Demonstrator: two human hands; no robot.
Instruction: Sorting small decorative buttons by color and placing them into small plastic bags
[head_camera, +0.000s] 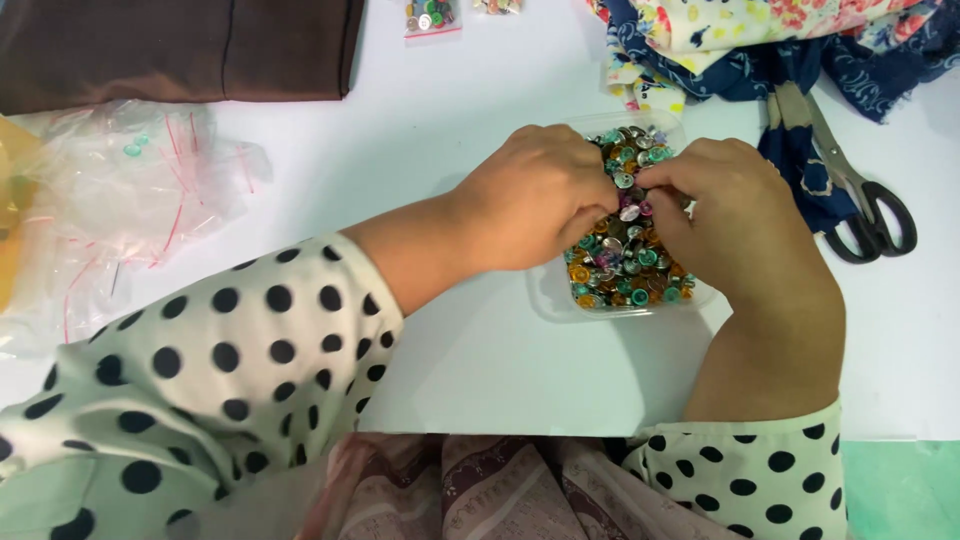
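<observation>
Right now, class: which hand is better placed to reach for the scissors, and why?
Right. The right hand sits at the container's right side, nearer the scissors; the left hand would have to cross it.

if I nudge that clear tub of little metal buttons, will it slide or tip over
The clear tub is shallow and wide, so it would probably slide on the smooth white table rather than tip. Heaped with metal buttons, it likely feels heavy for its size; its thin walls may flex and spill some.

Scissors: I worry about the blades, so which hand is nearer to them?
Right. The right hand is over the tub, just left of the scissors; the left hand is farther left, beyond the right.
</observation>
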